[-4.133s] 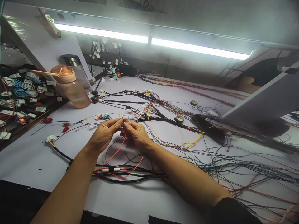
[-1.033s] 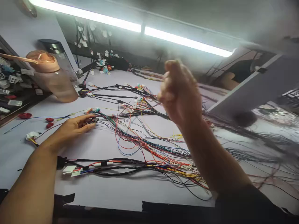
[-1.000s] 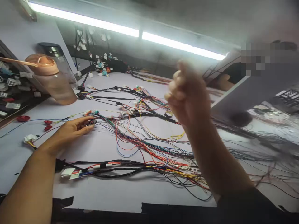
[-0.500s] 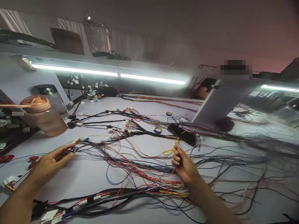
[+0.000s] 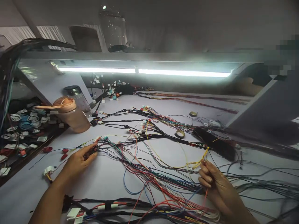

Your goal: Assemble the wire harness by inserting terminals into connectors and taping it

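Left hand (image 5: 78,161) has its thumb and fingers closed around a small black plastic connector block (image 5: 96,149); the direction of its long axis I cannot tell surely. Right hand (image 5: 218,184) is well apart, with thumb and forefinger pressed together, seemingly pinching a thin orange-red coated wire (image 5: 206,193), which hangs below the curled fingers. From this right hand, the connector lies to the left and slightly farther from the body. Between both hands, a loose bundle of smooth multicoloured wires (image 5: 153,178) runs diagonally. Just beside the right fingertips is a knotted bright yellow wire (image 5: 195,163); beyond, a flat ring-shaped tape roll (image 5: 179,137).
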### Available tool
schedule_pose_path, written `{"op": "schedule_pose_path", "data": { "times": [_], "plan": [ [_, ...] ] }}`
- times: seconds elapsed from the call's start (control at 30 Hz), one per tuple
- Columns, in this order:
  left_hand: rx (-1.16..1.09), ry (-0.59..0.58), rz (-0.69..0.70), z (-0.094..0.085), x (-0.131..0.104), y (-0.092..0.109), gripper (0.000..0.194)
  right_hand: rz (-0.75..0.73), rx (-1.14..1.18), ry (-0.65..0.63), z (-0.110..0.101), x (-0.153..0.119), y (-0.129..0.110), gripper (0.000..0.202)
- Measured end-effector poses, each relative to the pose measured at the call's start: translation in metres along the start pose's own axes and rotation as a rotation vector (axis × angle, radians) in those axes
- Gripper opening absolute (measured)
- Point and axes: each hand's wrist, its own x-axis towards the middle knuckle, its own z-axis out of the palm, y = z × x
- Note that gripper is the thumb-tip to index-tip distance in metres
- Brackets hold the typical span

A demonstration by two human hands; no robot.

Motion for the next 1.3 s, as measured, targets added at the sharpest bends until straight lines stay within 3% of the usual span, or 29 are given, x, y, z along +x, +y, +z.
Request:
{"op": "schedule_pose_path", "data": {
  "times": [0.2,0.73,1.3],
  "plan": [
    [-0.014,-0.022,-0.016,-0.001,-0.005,0.005,0.062,0.01,-0.03,0.019,-0.005,0.003,0.001,0.031],
    [0.008,-0.001,0.074,0.005,0.003,-0.011,0.063,-0.024,0.005,-0.006,0.001,0.001,0.001,0.032],
    [-0.003,0.004,0.1,0.001,-0.004,0.008,0.057,-0.027,-0.017,-0.019,-0.005,0.003,0.003,0.03]
  ]
}}
